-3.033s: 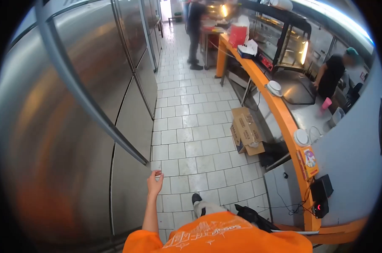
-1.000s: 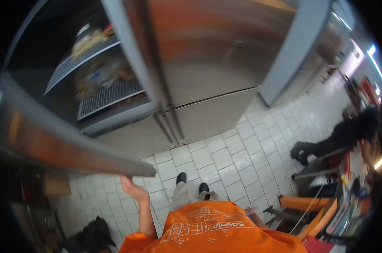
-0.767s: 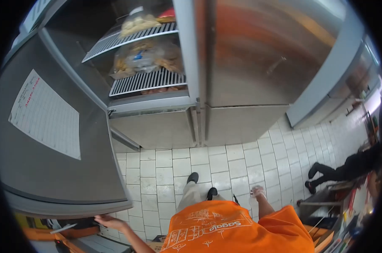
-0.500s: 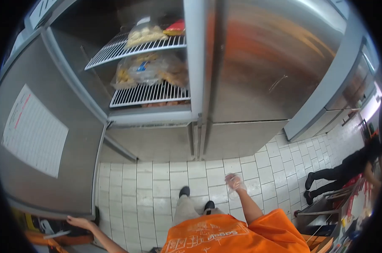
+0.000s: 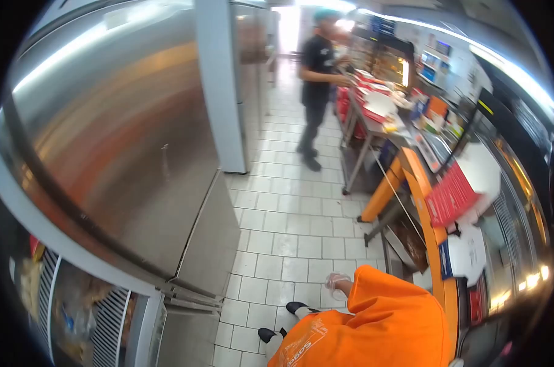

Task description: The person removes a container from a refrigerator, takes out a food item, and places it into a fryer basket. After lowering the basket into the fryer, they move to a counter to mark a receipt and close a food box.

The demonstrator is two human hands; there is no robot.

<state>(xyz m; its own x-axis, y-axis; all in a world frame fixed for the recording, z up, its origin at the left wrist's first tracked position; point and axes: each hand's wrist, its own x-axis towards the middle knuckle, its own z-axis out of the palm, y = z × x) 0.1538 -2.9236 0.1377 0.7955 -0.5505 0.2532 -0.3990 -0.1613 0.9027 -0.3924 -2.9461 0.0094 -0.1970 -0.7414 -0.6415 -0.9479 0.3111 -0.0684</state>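
My right hand (image 5: 338, 283), in a thin clear plastic glove, hangs low beside my orange shirt (image 5: 374, 318) above the tiled floor. Nothing shows in it, and its fingers look loose. My left hand is out of view. At the lower left, the fridge (image 5: 143, 324) stands open, with bagged food (image 5: 75, 318) on its white wire shelves (image 5: 110, 324). A closed steel fridge door (image 5: 136, 140) fills the upper left.
A person in dark clothes (image 5: 316, 73) stands at a metal worktable (image 5: 374, 126) holding red boxes. Along the right runs an orange-framed counter (image 5: 420, 196) with a red-and-white carton (image 5: 451, 199). White floor tiles (image 5: 277, 232) lie between fridges and counter.
My view has swung right, from the open fridge towards the aisle and counter. My left hand, earlier on the open door's edge, has left the view. My right hand still hangs low.
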